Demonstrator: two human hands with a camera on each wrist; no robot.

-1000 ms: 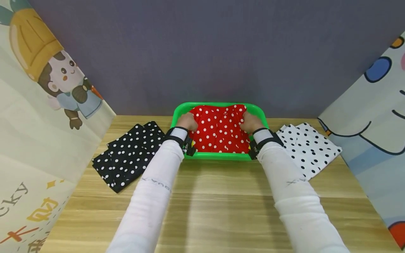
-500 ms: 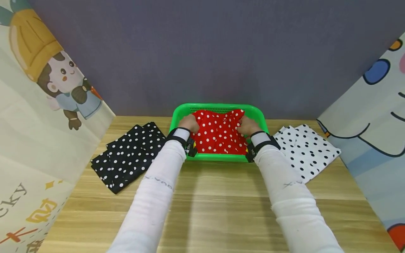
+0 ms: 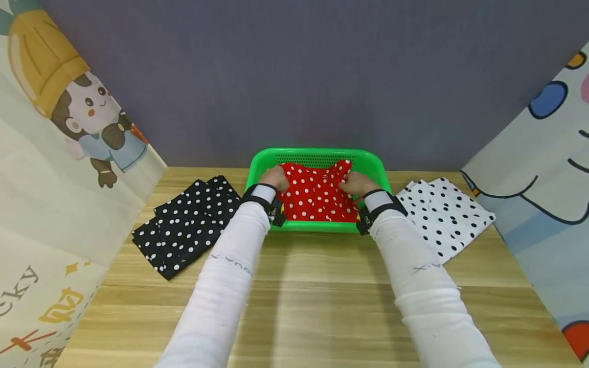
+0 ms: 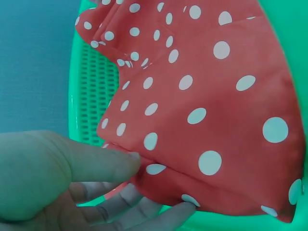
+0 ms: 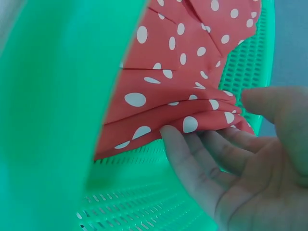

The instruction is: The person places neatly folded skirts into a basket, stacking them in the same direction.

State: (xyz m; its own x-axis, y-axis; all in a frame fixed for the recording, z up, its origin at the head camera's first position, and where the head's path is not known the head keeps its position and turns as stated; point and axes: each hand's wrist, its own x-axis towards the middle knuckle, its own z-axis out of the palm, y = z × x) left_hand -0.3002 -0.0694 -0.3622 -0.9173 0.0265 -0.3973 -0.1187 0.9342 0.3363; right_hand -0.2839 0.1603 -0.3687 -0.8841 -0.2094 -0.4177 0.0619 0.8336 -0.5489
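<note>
A red cloth [image 3: 317, 191] with white dots lies folded in a green plastic basket [image 3: 322, 226]. My left hand [image 3: 274, 179] is at the cloth's left side. In the left wrist view, its thumb [image 4: 118, 161] lies on the cloth's edge while the other fingers are at and beneath that edge, pinching it. On the opposite side is my right hand [image 3: 359, 184]. Its fingers [image 5: 180, 151] extend against the cloth's gathered right edge in the right wrist view, with the thumb [image 5: 260, 101] raised apart from them. Folds run along that edge.
A black cloth with white dots [image 3: 188, 225] lies on the wooden table [image 3: 331, 296] left of the basket. To the right lies a white cloth with black dots [image 3: 446, 217]. A grey panel [image 3: 317, 76] rises behind the basket, and printed sheets flank the table.
The red cloth's far edge has come down from the basket's back rim, baring the perforated wall. Its right edge and my right hand have shifted left. The left hand has barely moved.
</note>
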